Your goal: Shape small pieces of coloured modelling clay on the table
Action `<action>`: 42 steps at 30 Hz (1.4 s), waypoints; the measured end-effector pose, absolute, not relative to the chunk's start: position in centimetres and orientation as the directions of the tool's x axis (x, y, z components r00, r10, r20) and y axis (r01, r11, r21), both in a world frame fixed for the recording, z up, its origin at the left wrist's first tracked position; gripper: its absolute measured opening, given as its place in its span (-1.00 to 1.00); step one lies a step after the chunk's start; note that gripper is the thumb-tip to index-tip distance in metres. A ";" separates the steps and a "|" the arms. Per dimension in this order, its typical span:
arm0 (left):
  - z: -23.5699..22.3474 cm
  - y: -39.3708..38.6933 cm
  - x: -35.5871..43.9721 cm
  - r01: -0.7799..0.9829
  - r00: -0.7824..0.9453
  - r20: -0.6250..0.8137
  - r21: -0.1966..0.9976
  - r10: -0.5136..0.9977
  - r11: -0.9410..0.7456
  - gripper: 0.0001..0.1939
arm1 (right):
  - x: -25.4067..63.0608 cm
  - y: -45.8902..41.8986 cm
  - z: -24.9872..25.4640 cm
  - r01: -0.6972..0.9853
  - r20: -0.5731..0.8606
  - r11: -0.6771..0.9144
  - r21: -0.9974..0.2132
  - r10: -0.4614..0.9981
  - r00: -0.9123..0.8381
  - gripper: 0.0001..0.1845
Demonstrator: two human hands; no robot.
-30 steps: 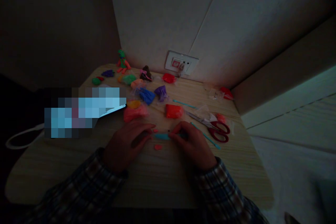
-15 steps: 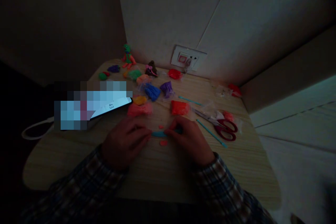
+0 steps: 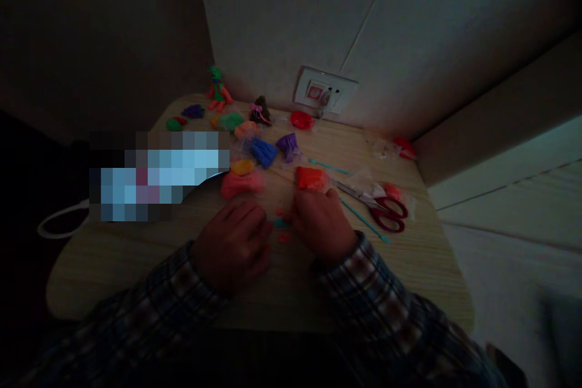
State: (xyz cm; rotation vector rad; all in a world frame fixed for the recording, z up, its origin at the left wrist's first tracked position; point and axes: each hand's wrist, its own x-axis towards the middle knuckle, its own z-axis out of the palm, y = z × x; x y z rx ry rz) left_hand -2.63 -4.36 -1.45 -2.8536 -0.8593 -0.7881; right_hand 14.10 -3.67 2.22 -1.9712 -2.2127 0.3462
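A short teal strip (image 3: 279, 223), its exact kind unclear in the dim light, lies between my hands at the middle of the table. My right hand (image 3: 322, 225) is closed at the strip's right end, and its fingers hide that part. Just left of the strip, my left hand (image 3: 233, 245) is curled with fingers bent inward; whether anything is inside cannot be seen. Small orange-pink clay pieces (image 3: 284, 237) lie close to the strip, one on the far side and one nearer me. Behind my right fingers sits a red-orange clay packet (image 3: 311, 178).
Red-handled scissors (image 3: 386, 209) and thin teal sticks (image 3: 364, 220) lie to the right. Pink (image 3: 243, 183), blue (image 3: 264, 152) and purple clay packets (image 3: 288, 147) stand behind my hands. A green-and-orange clay figure (image 3: 217, 90) is at the back. A phone, mostly blurred out, lies left with a white cable (image 3: 61, 231).
My left hand has drawn back from the strip's left end and curled. My right hand has turned, its fingers now closed over the right end. The view has shifted slightly.
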 end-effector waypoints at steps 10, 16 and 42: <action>-1.2 -4.0 -4.2 0.588 0.421 0.661 0.323 0.622 -0.742 -0.70 | 18.2 -4.7 1.1 0.658 0.064 0.086 -0.748 0.996 -0.057 -0.83; -1.6 -3.2 -3.6 0.518 0.459 0.595 0.424 0.659 -0.743 -0.88 | 20.4 -7.8 -0.5 0.753 0.226 0.097 -0.650 0.971 0.070 -0.90; -1.7 -1.7 -2.3 0.479 0.572 0.283 0.646 0.770 -0.594 -0.94 | 21.8 -8.2 -1.7 0.846 0.264 0.050 -0.531 0.958 0.108 -0.87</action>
